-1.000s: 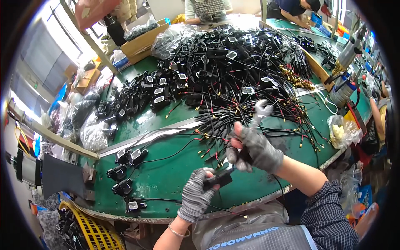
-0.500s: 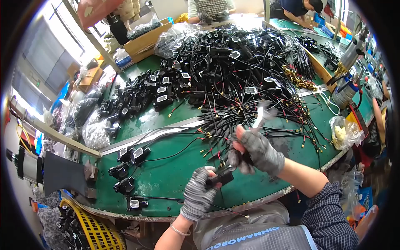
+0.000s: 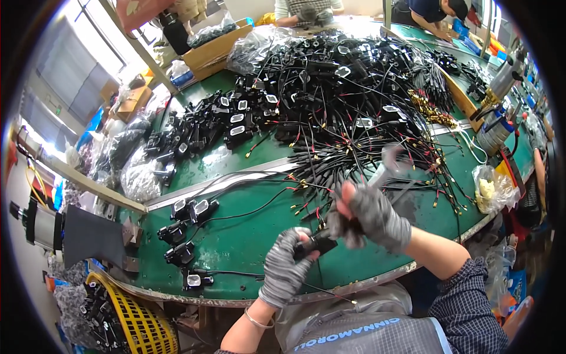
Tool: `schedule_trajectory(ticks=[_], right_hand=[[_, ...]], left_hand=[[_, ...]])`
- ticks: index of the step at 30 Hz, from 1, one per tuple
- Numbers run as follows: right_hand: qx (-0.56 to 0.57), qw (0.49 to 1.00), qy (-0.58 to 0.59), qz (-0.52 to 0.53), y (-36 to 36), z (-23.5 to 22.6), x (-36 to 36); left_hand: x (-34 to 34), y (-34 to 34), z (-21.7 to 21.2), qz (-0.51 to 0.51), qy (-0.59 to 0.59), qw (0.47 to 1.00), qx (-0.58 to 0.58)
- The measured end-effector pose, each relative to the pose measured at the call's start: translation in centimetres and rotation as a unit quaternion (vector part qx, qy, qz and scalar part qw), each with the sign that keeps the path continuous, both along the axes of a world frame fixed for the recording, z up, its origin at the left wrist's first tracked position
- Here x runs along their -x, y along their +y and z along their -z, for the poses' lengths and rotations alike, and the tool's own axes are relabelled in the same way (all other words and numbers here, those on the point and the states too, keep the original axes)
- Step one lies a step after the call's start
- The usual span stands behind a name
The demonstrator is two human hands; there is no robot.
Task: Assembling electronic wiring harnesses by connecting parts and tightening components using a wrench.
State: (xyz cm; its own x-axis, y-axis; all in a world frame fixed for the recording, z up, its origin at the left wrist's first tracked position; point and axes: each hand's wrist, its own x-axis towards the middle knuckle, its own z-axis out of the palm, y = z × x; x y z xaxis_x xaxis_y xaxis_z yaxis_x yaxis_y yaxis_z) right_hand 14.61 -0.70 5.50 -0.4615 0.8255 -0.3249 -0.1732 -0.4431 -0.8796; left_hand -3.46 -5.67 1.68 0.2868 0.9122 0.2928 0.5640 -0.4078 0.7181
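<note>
My left hand [image 3: 285, 268], in a grey striped glove, is closed around a small black boxy part [image 3: 321, 242] above the green table's near edge. A thin black cable runs out below that hand. Close to the right, my right hand [image 3: 377, 217], gloved too, grips a silvery wrench [image 3: 386, 170]. Motion blurs the tool's upper end, which sticks up past my thumb. The right fingertips hang just by the part's end; whether they touch it I cannot tell. Several black units with pale windows [image 3: 194, 279] lie on the table to my left.
A big heap of black units and cables [image 3: 330, 76] covers the table's far side. Cable ends fan out from a bundle [image 3: 330, 162] ahead. A yellow basket [image 3: 138, 318] stands lower left, a clear bag [image 3: 494, 189] at right. Two people work at the far side.
The wrench has swung slightly to the right in my right hand. Both hands stay close together at the black part. The whole view has shifted a little.
</note>
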Motion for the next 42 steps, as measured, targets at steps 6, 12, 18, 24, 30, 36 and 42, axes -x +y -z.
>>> schedule_trajectory(ticks=[6,12,18,24,30,36,42], right_hand=[[-0.136,0.979,-0.13,-0.075,-0.6,-1.9,1.7],[0.057,0.997,-0.007,-0.05,2.0,0.1,0.0],[-0.428,0.897,-0.101,0.036,-0.8,0.0,2.7],[0.046,0.984,-0.1,-0.138,2.2,-1.0,0.6],[-0.422,0.9,-0.112,0.0,-1.1,-1.3,1.8],[0.023,0.99,-0.035,-0.135,1.9,-0.3,1.1],[0.008,0.998,0.064,0.026,1.0,-0.6,0.8]], left_hand=[[-0.8,0.3,-0.3,0.02,-0.033,0.997,-0.062],[-0.1,0.5,0.2,0.003,0.027,0.996,-0.08],[-0.8,1.0,-0.7,-0.026,-0.099,0.993,0.05],[0.0,0.7,0.8,0.034,0.104,0.96,-0.258],[-0.1,0.9,-0.4,-0.007,-0.207,0.963,0.173],[-0.9,0.1,0.9,0.007,0.092,0.973,-0.213],[1.6,1.6,1.5,0.02,-0.189,0.974,0.127]])
